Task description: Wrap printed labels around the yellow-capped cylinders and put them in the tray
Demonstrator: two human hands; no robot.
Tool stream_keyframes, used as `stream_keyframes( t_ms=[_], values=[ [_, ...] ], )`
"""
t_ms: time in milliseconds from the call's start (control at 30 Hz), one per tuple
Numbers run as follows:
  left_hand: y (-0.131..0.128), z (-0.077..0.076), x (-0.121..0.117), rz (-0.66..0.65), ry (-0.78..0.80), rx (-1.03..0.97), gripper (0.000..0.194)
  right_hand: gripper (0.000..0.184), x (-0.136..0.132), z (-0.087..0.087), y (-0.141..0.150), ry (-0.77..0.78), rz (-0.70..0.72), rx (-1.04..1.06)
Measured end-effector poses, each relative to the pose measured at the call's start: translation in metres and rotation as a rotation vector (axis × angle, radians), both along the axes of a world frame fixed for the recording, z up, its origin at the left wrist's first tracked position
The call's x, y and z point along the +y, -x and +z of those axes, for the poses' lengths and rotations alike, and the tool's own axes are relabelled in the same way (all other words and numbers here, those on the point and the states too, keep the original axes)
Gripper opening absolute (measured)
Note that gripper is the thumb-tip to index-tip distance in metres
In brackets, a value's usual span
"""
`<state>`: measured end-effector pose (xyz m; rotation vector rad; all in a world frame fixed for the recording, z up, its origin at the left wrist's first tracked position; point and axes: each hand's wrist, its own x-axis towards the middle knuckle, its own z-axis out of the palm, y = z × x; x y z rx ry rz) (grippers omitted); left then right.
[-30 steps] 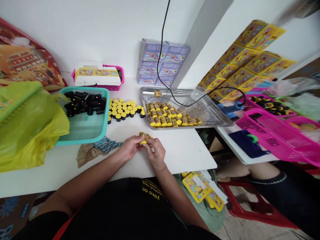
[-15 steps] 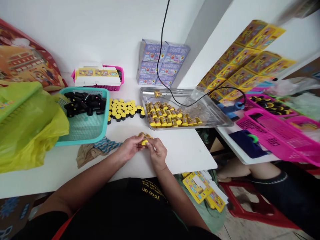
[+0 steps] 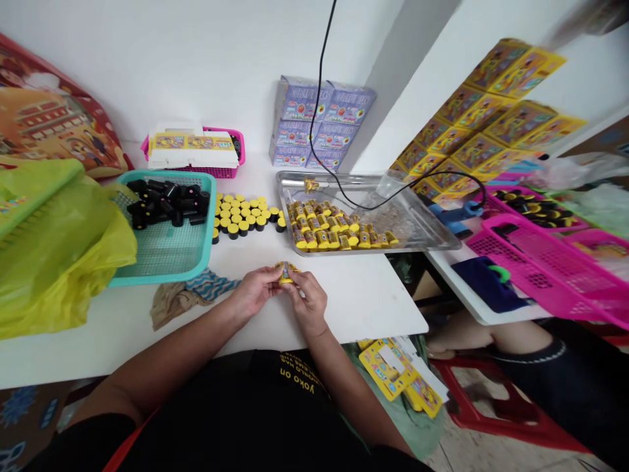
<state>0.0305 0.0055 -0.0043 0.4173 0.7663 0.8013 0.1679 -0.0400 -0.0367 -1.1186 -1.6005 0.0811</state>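
Note:
My left hand and my right hand meet over the white table's front part. Pinched between the fingertips of both is a small yellow-capped container with a printed wrapper; fingers hide part of it. Beyond them, a metal tray carries several similar yellow wrapped containers, lying in rows. To its left, black containers with yellow caps stand upright in a cluster on the table. A teal basket further left holds loose black containers.
A crumpled cloth lies left of my hands, near a yellow-green plastic bag. Purple boxes stand against the wall. A black cable hangs across the tray. At right are pink baskets and a seated person's leg.
The container has turned between my fingers, so more of its printed side shows. My hands stay in almost the same place.

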Motion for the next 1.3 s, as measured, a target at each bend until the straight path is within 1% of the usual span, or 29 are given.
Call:
stream_keyframes(
  t_ms=[167,333,567,667,733,800,867,967,1033,1133,1300],
  values=[
    [-0.0011,-0.0024,-0.0024,0.000,-0.023,-0.005,0.022,0.018,-0.0030,-0.0002,-0.0006,-0.004,0.006,0.016],
    [-0.0009,-0.0020,-0.0017,-0.040,-0.033,-0.026,0.024,0.022,-0.0032,-0.0008,0.0009,0.031,-0.010,-0.010],
    [-0.0018,0.0001,-0.0025,-0.089,-0.028,0.008,0.024,0.013,-0.0036,-0.0030,0.0006,-0.004,0.020,0.035],
    [-0.0025,-0.0014,-0.0030,-0.094,-0.047,0.015,0.025,0.010,-0.0043,-0.0014,0.0013,0.035,-0.005,0.076],
    [-0.0024,-0.0021,-0.0029,-0.091,-0.069,0.004,0.027,0.017,-0.0041,0.0006,0.0024,0.090,0.011,0.090],
    [-0.0017,-0.0022,-0.0025,-0.090,-0.095,-0.006,0.030,0.022,-0.0032,0.0023,0.0034,0.123,0.064,0.076],
    [-0.0005,-0.0017,-0.0018,-0.103,-0.127,-0.003,0.032,0.020,-0.0017,0.0031,0.0037,0.123,0.104,0.069],
    [0.0007,-0.0008,-0.0014,-0.113,-0.179,0.024,0.035,0.021,0.0008,0.0027,0.0028,0.131,0.098,0.086],
    [0.0004,-0.0009,-0.0020,-0.095,-0.210,0.068,0.036,0.022,0.0022,0.0019,0.0020,0.123,0.104,0.069],
    [-0.0016,-0.0019,-0.0043,-0.076,-0.241,0.139,0.038,0.017,0.0035,0.0001,0.0022,0.075,0.125,0.055],
    [-0.0050,-0.0020,-0.0097,-0.097,-0.294,0.201,0.043,0.012,0.0033,-0.0045,0.0041,-0.001,0.081,0.068]
  ],
)
